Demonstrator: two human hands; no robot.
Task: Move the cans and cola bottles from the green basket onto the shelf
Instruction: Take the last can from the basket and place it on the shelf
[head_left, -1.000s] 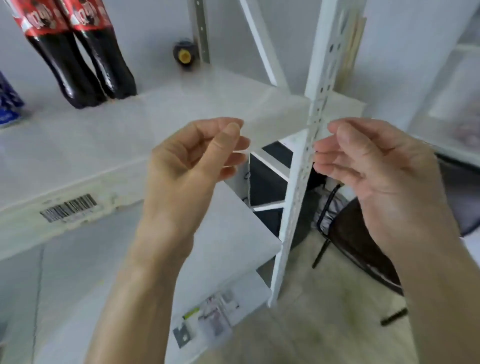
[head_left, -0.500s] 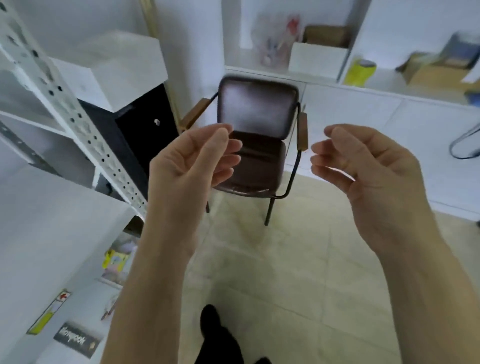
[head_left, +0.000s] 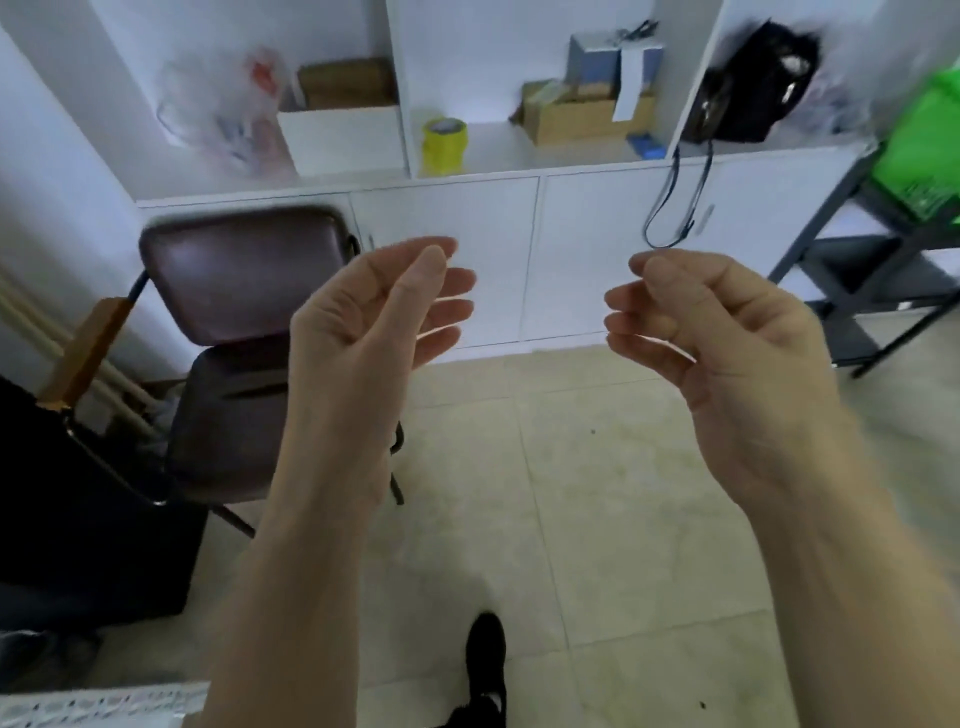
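A person's left hand (head_left: 363, 332) and right hand (head_left: 727, 343) hang raised over a tiled floor (head_left: 597, 519), palms facing each other, fingers loosely curled and holding nothing. The green basket (head_left: 922, 145) sits blurred at the right edge on top of a dark metal rack (head_left: 857, 260); its contents cannot be made out. White wall cubbies (head_left: 405, 83) hold a yellow can (head_left: 443, 146), cardboard boxes (head_left: 582, 117) and a black bag (head_left: 748, 88). A brown chair (head_left: 244, 312) stands left.

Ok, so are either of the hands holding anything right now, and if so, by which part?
Nothing is held. The left hand and the right hand are both raised with loosely curled fingers and nothing between them.
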